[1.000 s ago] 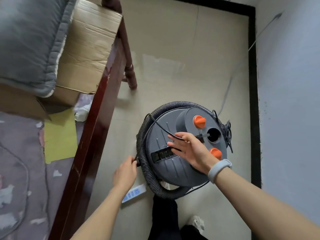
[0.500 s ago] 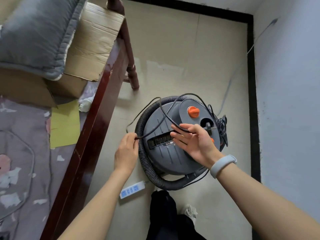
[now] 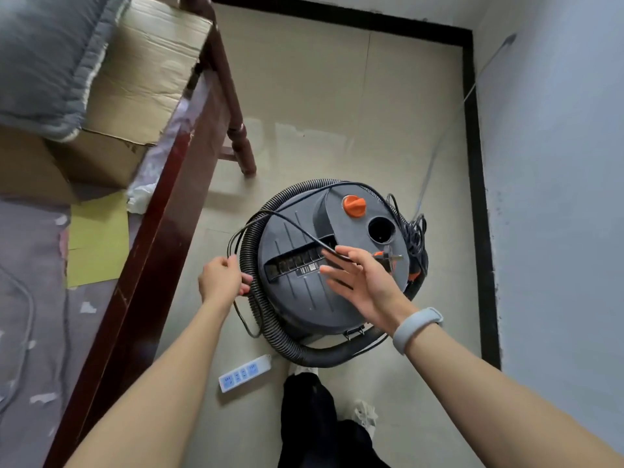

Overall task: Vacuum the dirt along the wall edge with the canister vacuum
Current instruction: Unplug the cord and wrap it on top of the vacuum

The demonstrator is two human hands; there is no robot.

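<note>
Vacuum (image 3: 314, 288) sits on the floor tiles (image 3: 320, 106) between the bed frame (image 3: 162, 211) and the right wall (image 3: 557, 197), near the room corner. Hose (image 3: 248, 241) is wrapped round the body, nothing attached at the open port (image 3: 381, 230) on top. So no suction yet; you're in setup, unwinding the power cord (image 3: 290, 221).

Grip state:
- L hand (image 3: 221, 280): fingers curled round a loop of cord just beside the hose on the vac's left side. Holding it, not tight as far as I can tell.
- R hand (image 3: 368, 282): over the lid, fingers mostly straight and spread, cord draped across the fingertips. Plug (image 3: 388, 260) w/ prongs lies just past your thumb. Can't tell if the thumb pins the cord or it only rests there.

More cord is bunched in a tangle (image 3: 413, 231) on the vac's right side, near the black skirting (image 3: 472, 163).

Next, imo: get the plug properly in your R hand, pull slack free of the tangle w/o dragging the vac, then take it to the power strip (image 3: 244, 373) on the floor just in front of your feet, near the hose end. Strip sockets face up, so approach from above. After that the hose needs unwrapping before you reach the wall edge.

Watch: cord crosses over the hose, may snag when you pull.
</note>
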